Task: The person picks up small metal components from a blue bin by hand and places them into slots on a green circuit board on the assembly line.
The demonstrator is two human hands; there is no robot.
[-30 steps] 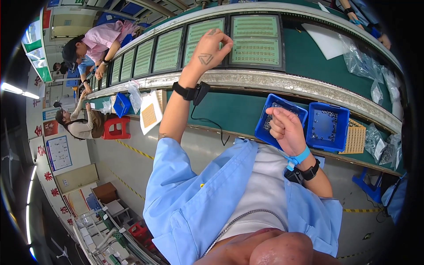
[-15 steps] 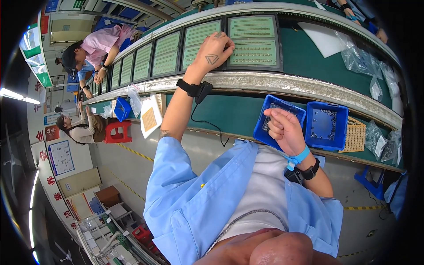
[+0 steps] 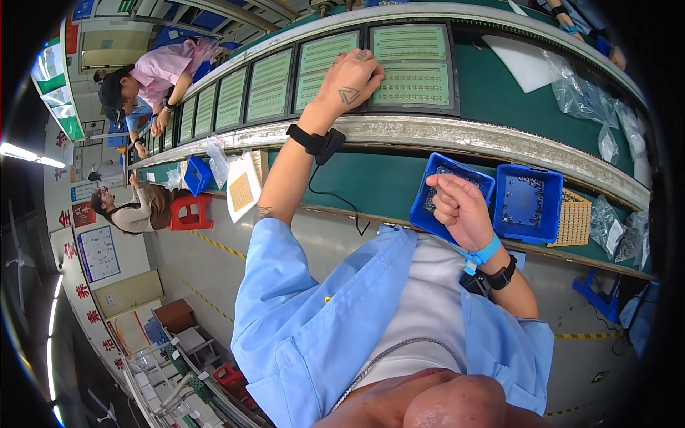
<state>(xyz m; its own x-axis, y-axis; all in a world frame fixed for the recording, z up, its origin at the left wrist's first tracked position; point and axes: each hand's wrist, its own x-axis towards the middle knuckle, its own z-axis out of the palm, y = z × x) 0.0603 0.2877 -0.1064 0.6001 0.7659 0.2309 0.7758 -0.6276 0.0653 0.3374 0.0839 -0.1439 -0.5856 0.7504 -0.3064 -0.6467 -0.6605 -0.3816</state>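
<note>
Cataloguing, upper ctr. of frame: one lt.-green rect. panel [image 3: 412, 65], flat in a blk. carrier frame [image 3: 454, 89]. We note two halves, upper & lower, w/ horiz. rows of fine tan/metallic marks, approx. evenly spaced; sim. panels run off in line toward upper left, betw. pale metal rails [image 3: 457, 132].

L. hand [image 3: 349, 83]: over left edge of said panel & its neighbour; fingers bent & close tog., tips partly hidden, so we can't tell if anything is gripped.

R. hand [image 3: 460, 200]: right of ctr., in front of left bin; fingers curled in, index least so; we can't tell if a small pc. is held.

Containers, right of ctr.:
– Left blue bin [image 3: 422, 217], set askew, partly hidden by r. hand; loose clear/metallic small pcs. [image 3: 444, 171] inside.
– Right blue bin [image 3: 524, 233], just beside; dk. & shiny bits [image 3: 536, 191] scattered, mostly nr. walls, mid-floor largely bare.

Left of ctr.: we list one smaller blue bin [image 3: 193, 167], tilted, contents unclear, nr. clear plastic bag [image 3: 217, 160].
</note>
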